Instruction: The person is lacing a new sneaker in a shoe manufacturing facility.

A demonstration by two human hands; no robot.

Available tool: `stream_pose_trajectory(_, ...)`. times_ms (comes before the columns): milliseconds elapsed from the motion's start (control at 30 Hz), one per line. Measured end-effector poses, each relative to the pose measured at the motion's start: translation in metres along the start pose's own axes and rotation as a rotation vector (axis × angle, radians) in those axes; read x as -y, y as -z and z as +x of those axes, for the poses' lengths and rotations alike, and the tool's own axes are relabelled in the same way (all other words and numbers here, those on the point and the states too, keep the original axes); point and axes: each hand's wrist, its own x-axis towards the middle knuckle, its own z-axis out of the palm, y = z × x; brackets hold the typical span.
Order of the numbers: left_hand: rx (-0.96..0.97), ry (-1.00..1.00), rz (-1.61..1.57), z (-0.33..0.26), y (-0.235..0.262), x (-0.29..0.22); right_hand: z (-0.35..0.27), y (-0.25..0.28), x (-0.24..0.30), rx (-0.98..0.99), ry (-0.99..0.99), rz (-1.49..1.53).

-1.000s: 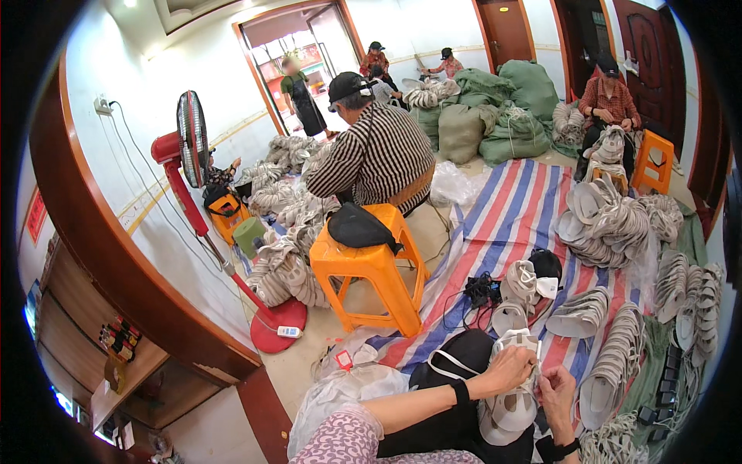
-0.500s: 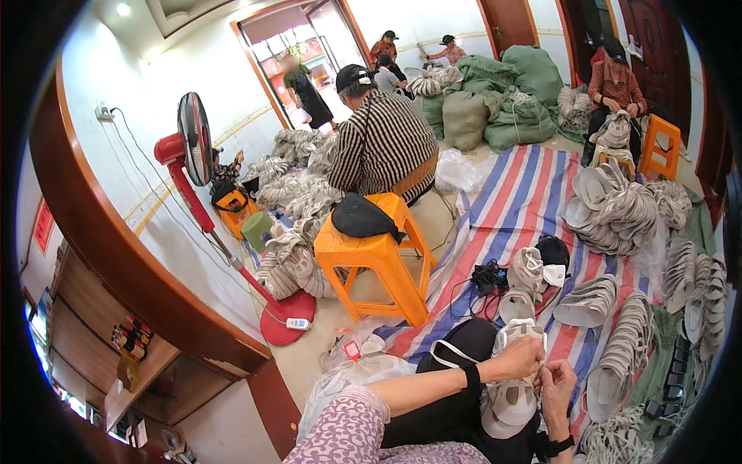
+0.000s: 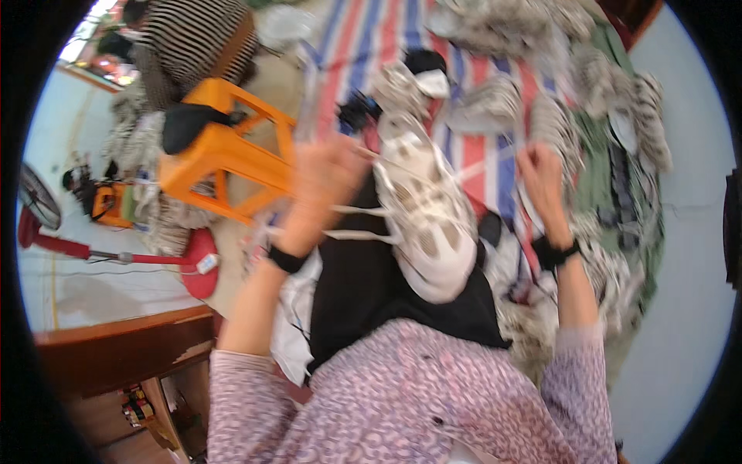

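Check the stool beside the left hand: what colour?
Orange, a plastic stool with a black bag on top; the head view shows it.

Shoe between hands, on the lap; stool left; shoe pile beyond

The scene was brightly and evenly lit, with no hard shadows. Strong motion blur smeared the whole view, worst on the left hand, the right hand and the white shoe. The fisheye lens bent the edges, and a black rim ringed the tilted frame.
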Motion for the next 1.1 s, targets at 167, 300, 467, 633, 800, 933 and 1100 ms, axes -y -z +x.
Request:
stream_pose_trajectory(167, -0.100, 0.376, 0.059, -0.008, 0.090, 0.121, 0.015, 0.022, 0.015, 0.029, 0.342, -0.068)
stream_pose_trajectory(300, -0.077, 0.525, -0.030, -0.051, 0.095, 0.142, -0.033, -0.001, 0.093, 0.442, 0.330, 0.327)
stream_pose_trajectory(467, -0.050, 0.535, -0.146, -0.077, 0.074, 0.146, -0.057, -0.012, 0.123, 0.415, 0.417, 0.087)
stream_pose_trajectory(633, -0.033, 0.601, -0.186, -0.089, 0.059, 0.144, -0.053, -0.018, 0.131, 0.415, 0.677, -0.213)
stream_pose_trajectory(800, -0.017, 0.627, -0.213, -0.090, 0.056, 0.140, -0.045, -0.019, 0.134, 0.520, 0.512, -0.112)
stream_pose_trajectory(933, -0.022, 0.596, -0.151, -0.092, 0.067, 0.159, -0.032, -0.016, 0.137, 0.576, 0.354, 0.095)
stream_pose_trajectory(1100, -0.106, 0.615, -0.046, -0.106, 0.105, 0.221, -0.018, -0.014, 0.120, 0.747, -0.138, 0.457)
